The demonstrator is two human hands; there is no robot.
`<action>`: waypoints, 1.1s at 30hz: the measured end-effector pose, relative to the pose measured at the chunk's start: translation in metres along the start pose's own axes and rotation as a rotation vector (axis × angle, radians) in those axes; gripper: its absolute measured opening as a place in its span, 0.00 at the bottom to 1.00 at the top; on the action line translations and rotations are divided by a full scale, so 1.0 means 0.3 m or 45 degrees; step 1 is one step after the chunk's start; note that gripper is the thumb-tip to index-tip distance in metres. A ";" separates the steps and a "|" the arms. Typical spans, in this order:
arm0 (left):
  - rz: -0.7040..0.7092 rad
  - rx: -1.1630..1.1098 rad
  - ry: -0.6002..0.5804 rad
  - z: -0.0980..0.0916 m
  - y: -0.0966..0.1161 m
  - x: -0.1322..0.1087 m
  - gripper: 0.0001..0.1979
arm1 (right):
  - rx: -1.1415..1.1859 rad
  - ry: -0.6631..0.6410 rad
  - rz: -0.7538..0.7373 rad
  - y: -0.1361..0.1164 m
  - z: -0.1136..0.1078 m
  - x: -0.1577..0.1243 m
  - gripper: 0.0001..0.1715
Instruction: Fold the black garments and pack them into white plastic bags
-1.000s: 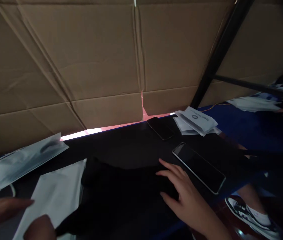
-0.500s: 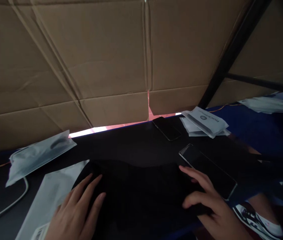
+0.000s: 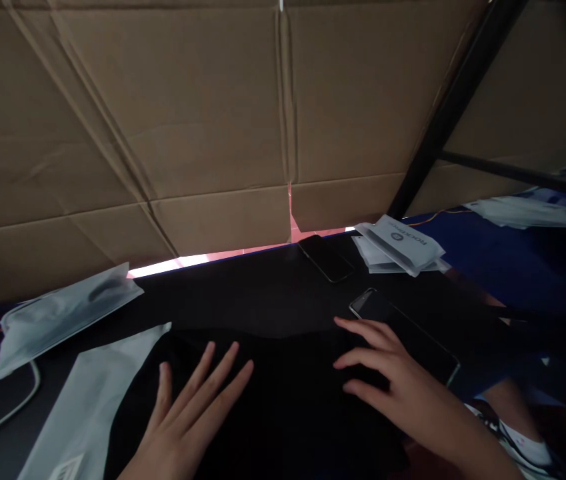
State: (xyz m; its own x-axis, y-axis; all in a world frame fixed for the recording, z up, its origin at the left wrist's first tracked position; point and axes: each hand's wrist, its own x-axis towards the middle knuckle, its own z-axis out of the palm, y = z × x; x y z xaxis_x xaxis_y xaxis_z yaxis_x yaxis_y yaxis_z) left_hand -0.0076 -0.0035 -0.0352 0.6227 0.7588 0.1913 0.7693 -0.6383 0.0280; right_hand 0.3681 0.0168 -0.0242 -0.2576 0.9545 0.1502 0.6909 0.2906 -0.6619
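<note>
A piece of black cloth (image 3: 283,393) lies spread over the dark table in front of me. My left hand (image 3: 187,413) rests on its left part, palm down, with the fingers stretched and spread. On the cloth's right side is my right hand (image 3: 387,373), fingers apart and slightly bent, their tips at the dark fabric. Nothing shows in either hand. A phone (image 3: 413,333) with a dark screen lies just beyond my right hand, partly hidden by it. Under the cloth's left edge sits a frosted plastic bag (image 3: 93,393) with a white label.
A second dark phone (image 3: 327,259) lies farther back, beside stacked white printed packets (image 3: 403,243). Another frosted bag (image 3: 67,313) and a white cable (image 3: 13,417) are at left. Cardboard (image 3: 203,120) walls the back edge; a black metal bar (image 3: 453,113) slants at right.
My left hand has moved right over the cloth, and its fingers have spread wider. My right hand has shifted left, with its fingers more stretched. The view has turned slightly right.
</note>
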 end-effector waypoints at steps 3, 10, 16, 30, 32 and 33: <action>0.134 -0.027 -0.073 -0.027 0.017 0.023 0.56 | 0.149 0.353 0.075 -0.001 0.029 0.100 0.08; 0.065 0.113 0.213 -0.046 0.031 0.059 0.38 | -0.026 0.686 -0.102 -0.079 0.069 0.120 0.21; 0.063 0.283 0.239 0.030 0.100 0.120 0.41 | -0.341 -0.255 -0.332 -0.111 0.161 0.018 0.38; -0.441 -0.071 -0.349 -0.030 0.053 0.127 0.81 | -0.388 -0.345 -0.117 -0.126 0.177 0.145 0.57; -0.358 -0.143 -0.418 -0.050 0.073 0.135 0.79 | -0.414 -0.334 -0.110 -0.124 0.186 0.165 0.57; -0.322 -0.182 -0.449 -0.053 0.080 0.137 0.77 | -0.423 -0.334 -0.114 -0.122 0.189 0.172 0.57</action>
State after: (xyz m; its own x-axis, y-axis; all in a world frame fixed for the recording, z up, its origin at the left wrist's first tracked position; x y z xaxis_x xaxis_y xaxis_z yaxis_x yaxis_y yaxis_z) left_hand 0.0341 0.0102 -0.0110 0.4474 0.8751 -0.1843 0.8914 -0.4198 0.1706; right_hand 0.2911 0.0516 -0.0338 -0.4597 0.8878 -0.0238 0.8269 0.4181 -0.3760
